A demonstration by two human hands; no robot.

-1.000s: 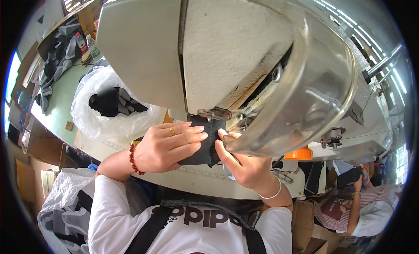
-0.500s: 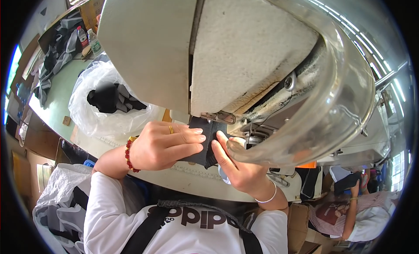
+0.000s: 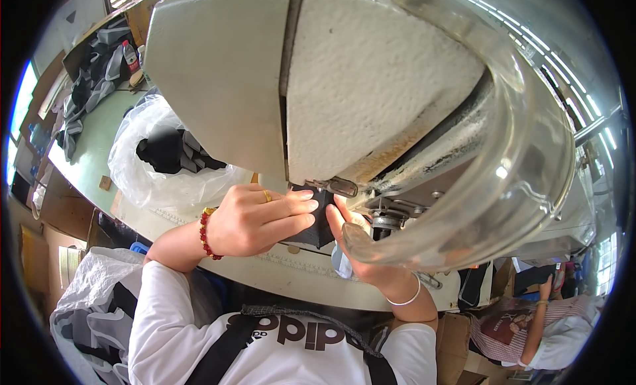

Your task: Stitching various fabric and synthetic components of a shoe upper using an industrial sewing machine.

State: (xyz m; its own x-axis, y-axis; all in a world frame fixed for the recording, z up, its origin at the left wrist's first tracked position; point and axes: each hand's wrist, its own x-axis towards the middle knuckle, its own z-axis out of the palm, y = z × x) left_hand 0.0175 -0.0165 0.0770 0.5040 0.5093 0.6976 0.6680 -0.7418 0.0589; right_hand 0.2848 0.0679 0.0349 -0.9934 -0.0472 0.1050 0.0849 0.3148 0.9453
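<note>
A black fabric piece [image 3: 323, 234] with a lengthwise fold or seam lies under the needle area of a large off-white sewing machine [image 3: 377, 87]. My left hand [image 3: 242, 221] comes from the left, its straight fingers together and their tips pressing the fabric's left part. From the right, my right hand [image 3: 374, 274] holds the fabric's right edge; its thumb side and lower fingers are partly hidden behind the clear curved guard [image 3: 464, 236]. A metal part [image 3: 339, 186] sits just beyond the fingertips. Something pale blue [image 3: 341, 264] shows under my right hand. The needle cannot be made out.
On the left of the table stands a clear plastic bag [image 3: 132, 176] with black and grey pieces. Dark cloth [image 3: 86, 100] and a bottle [image 3: 130, 56] lie farther back. Another white bag [image 3: 99, 272] is at lower left. A co-worker [image 3: 523, 325] sits at right.
The black fabric has shifted slightly away from me under the machine, with less of it showing. My right hand has moved slightly farther behind the guard. The whole view has shifted a little.
</note>
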